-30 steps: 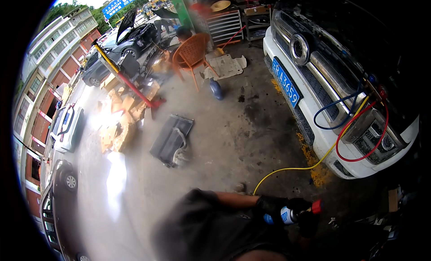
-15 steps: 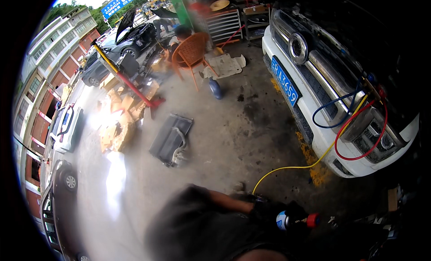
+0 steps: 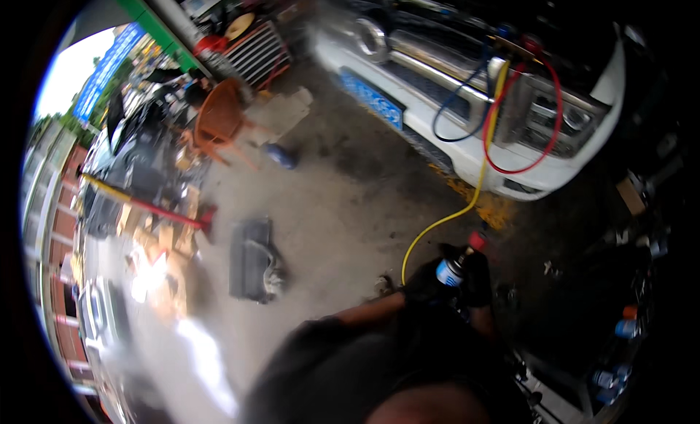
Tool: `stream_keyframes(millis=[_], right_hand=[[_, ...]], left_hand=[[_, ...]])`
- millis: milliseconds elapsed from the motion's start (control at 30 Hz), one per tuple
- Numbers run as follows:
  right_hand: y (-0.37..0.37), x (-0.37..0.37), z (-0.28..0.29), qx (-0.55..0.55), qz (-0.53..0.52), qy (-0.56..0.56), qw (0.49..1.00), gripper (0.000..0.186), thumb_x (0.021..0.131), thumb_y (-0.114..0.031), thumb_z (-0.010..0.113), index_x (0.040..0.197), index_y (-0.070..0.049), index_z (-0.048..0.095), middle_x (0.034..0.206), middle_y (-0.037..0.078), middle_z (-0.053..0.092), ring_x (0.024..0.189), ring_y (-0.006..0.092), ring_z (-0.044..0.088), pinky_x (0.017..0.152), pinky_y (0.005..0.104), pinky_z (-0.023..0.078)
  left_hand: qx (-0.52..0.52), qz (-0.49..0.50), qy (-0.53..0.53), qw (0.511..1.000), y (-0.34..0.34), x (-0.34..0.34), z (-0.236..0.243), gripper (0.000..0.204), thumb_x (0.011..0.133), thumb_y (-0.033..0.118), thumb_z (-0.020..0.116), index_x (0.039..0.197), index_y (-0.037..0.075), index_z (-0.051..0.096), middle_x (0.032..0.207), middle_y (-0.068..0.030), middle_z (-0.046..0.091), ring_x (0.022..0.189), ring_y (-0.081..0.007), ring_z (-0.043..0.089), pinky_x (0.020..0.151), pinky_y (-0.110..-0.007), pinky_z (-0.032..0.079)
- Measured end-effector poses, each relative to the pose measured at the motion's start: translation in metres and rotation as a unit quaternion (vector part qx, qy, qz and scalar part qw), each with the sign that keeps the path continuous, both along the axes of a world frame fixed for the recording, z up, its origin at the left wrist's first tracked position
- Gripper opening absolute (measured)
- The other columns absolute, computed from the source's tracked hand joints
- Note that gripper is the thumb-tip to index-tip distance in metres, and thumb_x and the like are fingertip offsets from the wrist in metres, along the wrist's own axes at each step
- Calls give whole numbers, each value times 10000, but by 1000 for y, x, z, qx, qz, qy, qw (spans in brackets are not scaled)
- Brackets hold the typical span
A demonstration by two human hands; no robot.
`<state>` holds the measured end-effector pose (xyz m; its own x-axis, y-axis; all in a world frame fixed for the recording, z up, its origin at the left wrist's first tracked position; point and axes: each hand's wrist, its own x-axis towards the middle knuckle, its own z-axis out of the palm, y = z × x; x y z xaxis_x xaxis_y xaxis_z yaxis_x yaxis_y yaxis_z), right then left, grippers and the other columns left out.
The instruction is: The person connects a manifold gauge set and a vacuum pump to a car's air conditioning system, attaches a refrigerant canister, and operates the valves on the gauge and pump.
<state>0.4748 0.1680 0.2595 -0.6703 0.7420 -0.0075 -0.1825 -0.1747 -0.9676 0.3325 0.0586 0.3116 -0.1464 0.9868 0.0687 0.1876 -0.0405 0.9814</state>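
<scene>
Although its label [image 3: 445, 274] blurs, gloved hands [image 3: 478, 280] hold the blue-white can [image 3: 450, 269].

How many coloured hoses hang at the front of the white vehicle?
3. A blue hose loops before the grille, a red hose before the headlight, and a yellow hose runs down towards the left hand. More may be hidden in the dark.
</scene>
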Motion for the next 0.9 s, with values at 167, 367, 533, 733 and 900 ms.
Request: stream_keyframes(millis=[167, 367, 533, 733, 900], right_hand=[[-4, -17, 56, -120, 77, 106, 984, 681, 931, -290, 587, 1485, -57, 269, 1487, 95, 365, 1339, 241, 390, 1068, 401, 375], [-41, -33, 73, 101, -13, -106, 989, 656, 775, -136, 772, 1328, -30, 435, 1162, 90, 601, 1076, 202, 588, 904, 345, 491], [-39, -7, 78, -37, 99, 15, 994, 501, 796, -110, 743, 1241, -29, 527, 1089, 71, 614, 1015, 163, 581, 875, 322, 494], [-15, -5, 41, 357, -1, -151, 922, 177, 838, -147, 668, 965, -32, 622, 879, 105, 615, 787, 265, 617, 660, 337, 488], [1, -77, 113, 457, -97, -248, 849, 274, 859, -301, 648, 755, -57, 582, 633, 115, 578, 595, 319, 590, 579, 406, 470]], left_hand=[[-178, 119, -189, 958, 25, -26, 80, 360, 821, 172, 700, 1131, 38, 574, 1012, -104, 671, 954, -178, 650, 795, -335, 516], [-147, 183, -140, 962, 35, -21, 75, 497, 801, 223, 713, 1218, 22, 533, 1030, -92, 650, 921, -201, 637, 829, -339, 514], [-118, 24, -292, 949, 40, -41, 67, 520, 738, 68, 686, 1221, 15, 502, 1028, -134, 653, 921, -235, 651, 832, -364, 537], [-179, 99, -218, 954, 22, -52, 46, 485, 727, 55, 728, 1163, 13, 520, 965, -120, 658, 839, -212, 662, 784, -343, 548], [-206, 91, -154, 962, 6, -77, 48, 518, 701, 88, 779, 1146, 2, 529, 956, -102, 658, 836, -176, 654, 765, -322, 547]])
